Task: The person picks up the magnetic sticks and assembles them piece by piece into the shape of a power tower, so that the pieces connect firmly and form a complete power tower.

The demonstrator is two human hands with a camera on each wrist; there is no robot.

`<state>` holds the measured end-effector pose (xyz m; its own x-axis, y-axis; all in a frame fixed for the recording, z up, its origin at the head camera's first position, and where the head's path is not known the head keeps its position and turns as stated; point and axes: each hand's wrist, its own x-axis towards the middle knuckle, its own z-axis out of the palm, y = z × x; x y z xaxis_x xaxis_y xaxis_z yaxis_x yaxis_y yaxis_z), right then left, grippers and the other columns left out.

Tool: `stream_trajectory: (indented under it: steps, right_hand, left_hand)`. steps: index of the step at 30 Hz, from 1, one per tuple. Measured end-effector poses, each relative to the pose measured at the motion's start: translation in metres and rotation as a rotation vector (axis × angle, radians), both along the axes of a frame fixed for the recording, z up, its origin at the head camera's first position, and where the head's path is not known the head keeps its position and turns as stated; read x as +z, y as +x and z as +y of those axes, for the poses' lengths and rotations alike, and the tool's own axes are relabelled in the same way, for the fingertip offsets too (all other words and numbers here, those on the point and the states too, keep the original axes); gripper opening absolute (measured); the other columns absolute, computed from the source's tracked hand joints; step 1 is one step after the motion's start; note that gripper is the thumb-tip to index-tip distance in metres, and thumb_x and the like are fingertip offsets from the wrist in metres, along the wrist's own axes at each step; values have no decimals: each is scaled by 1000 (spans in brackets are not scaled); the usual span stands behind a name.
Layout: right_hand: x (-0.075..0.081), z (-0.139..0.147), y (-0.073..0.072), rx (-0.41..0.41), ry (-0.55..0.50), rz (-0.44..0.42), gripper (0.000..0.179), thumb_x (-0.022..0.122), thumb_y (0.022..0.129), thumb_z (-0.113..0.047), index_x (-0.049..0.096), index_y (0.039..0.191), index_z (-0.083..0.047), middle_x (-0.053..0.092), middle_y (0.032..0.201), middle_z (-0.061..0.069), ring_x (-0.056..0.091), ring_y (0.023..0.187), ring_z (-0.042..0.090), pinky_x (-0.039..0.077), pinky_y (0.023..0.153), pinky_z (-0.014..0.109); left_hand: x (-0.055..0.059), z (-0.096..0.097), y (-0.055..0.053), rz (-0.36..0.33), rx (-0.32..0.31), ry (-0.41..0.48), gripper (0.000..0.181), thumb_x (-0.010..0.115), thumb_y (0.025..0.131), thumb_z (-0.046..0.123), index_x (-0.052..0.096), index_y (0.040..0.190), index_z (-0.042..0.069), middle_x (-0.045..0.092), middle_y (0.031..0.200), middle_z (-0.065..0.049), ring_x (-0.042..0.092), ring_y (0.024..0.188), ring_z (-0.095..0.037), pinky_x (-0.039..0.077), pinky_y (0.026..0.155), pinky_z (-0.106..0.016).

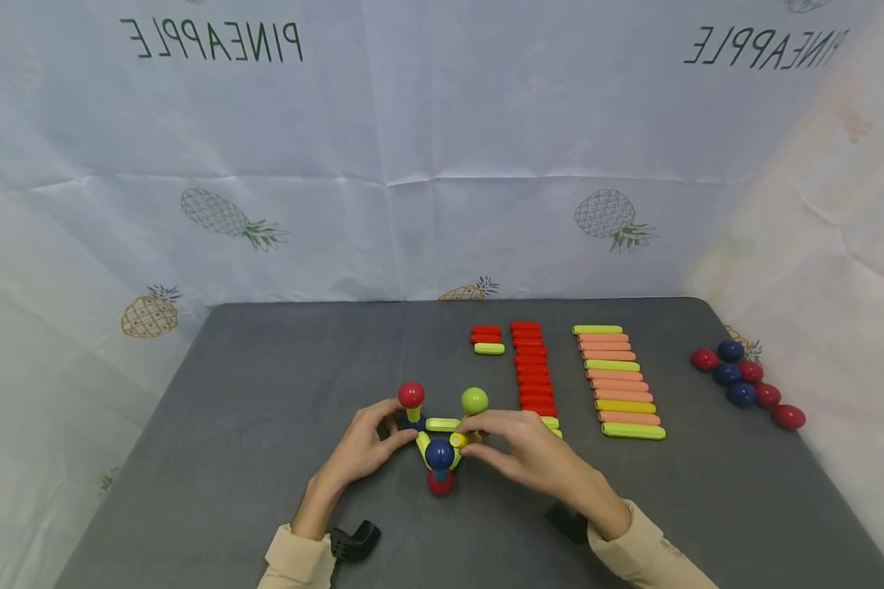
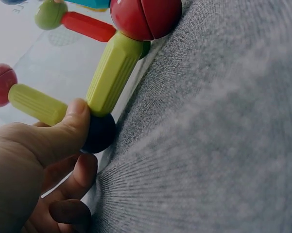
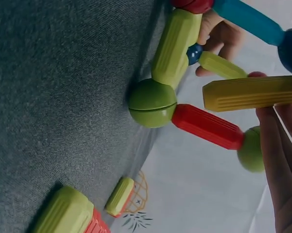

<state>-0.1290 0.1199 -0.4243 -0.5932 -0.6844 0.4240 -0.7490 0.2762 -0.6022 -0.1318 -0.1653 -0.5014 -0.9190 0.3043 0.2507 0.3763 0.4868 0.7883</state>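
A ball-and-rod triangle frame stands on the table, with lime rods (image 1: 443, 424) along its base. Its base corners are a dark blue ball (image 2: 101, 132), a red ball (image 2: 146, 17) and a green ball (image 3: 152, 103). From them rise rods topped by a red ball (image 1: 411, 394), a green ball (image 1: 475, 400) and a dark blue ball (image 1: 439, 454). My left hand (image 1: 368, 446) holds the blue corner ball, thumb by the rod joint. Over the frame's right side, my right hand (image 1: 523, 446) pinches a yellow rod (image 3: 252, 93), its free end pointing inward above the red upright rod (image 3: 209, 126).
Right of the frame lie a column of red rods (image 1: 532, 360) and a short stack with a lime rod (image 1: 489, 348). Farther right is a column of mostly orange rods (image 1: 611, 356). Red and dark blue balls (image 1: 741, 395) cluster at the table's right edge.
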Motion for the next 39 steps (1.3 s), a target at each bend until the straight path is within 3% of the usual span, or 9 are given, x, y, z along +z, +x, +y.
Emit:
stream_trajectory:
  steps: [11,24,27,30,33,36,39]
  right_hand:
    - [-4,-8,-4,-26,83,-4,28,81,86,-8,73,113,-11,78,103,0,73,90,7,62,80,31]
    - [-12,-10,-4,-8,86,-50,25,80,87,-7,73,111,-10,78,104,2,74,89,6,62,79,28]
    - [-14,-10,-4,-9,77,-45,25,80,87,-8,74,111,-10,78,105,2,74,90,8,62,79,28]
    - [-16,-11,-5,-4,68,-30,25,80,87,-8,73,111,-10,78,106,2,75,91,11,62,80,30]
    - [-19,-11,-5,4,68,-4,25,80,87,-9,73,112,-11,78,107,1,75,94,13,61,83,30]
    - [-20,-11,-5,4,75,27,25,81,87,-9,74,111,-12,78,108,0,75,96,13,60,85,27]
    - [-21,-11,-5,-7,76,55,26,82,85,-10,75,111,-12,78,108,0,74,97,12,59,86,24]
  left_hand:
    - [2,-1,1,-33,0,-10,35,78,90,18,68,122,9,72,100,-6,55,69,2,48,63,-22]
    - [3,-1,3,-17,-12,-11,33,78,91,16,68,121,6,71,96,-8,56,69,1,49,63,-23]
    - [6,-3,4,-31,-23,-45,34,77,92,18,68,123,5,72,100,-9,57,70,2,49,64,-23]
    - [18,-10,5,-67,-33,-121,32,76,93,20,71,121,6,75,103,-7,57,70,3,49,63,-21]
    - [40,-20,10,-108,-51,-185,19,76,93,23,78,106,9,77,92,-1,57,67,4,50,61,-20]
    - [66,-25,21,-115,-110,-154,12,80,90,24,80,93,13,75,80,4,58,64,4,50,55,-21]
    - [85,-16,31,-68,-195,-93,20,84,85,28,79,99,15,75,81,5,60,65,3,50,52,-22]
